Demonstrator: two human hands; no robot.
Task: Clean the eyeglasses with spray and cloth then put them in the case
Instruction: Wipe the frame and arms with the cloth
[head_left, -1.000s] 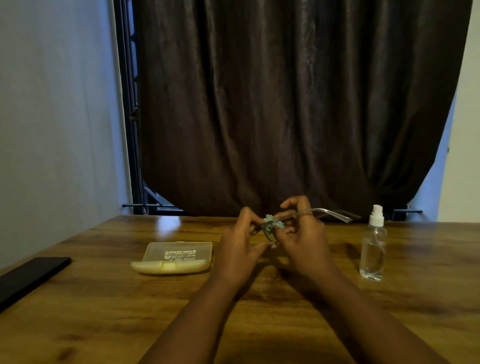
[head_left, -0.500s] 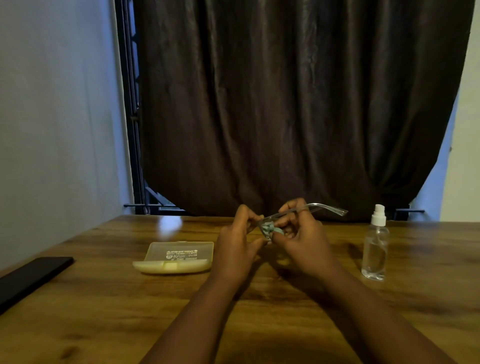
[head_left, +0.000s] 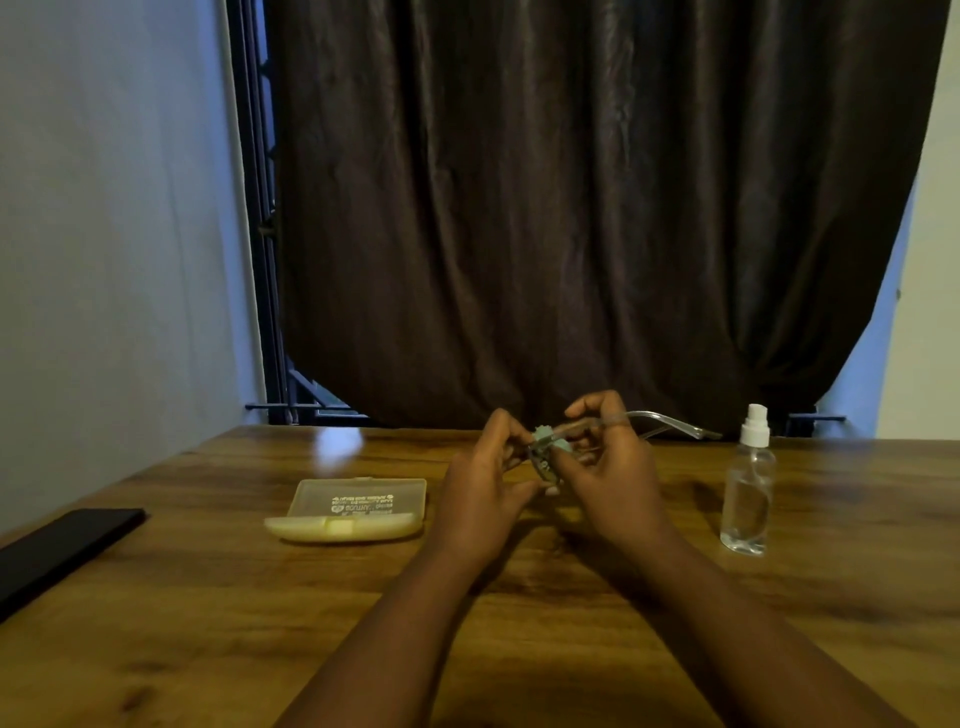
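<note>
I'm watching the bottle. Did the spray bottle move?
No. The spray bottle stands in the same spot on the table, right of the hands and below the curtain's right edge.

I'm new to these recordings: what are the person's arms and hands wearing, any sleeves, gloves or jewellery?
Nothing shows on them. Both forearms are bare up to the frame's lower edge, with no sleeves in view. The left hand and right hand have no gloves, and no rings, watch or bracelets can be made out in the dim light.

Case (head_left: 347, 512) left of hands on table (head_left: 208, 613); spray bottle (head_left: 747, 488) right; eyeglasses (head_left: 649, 422) between.
</note>
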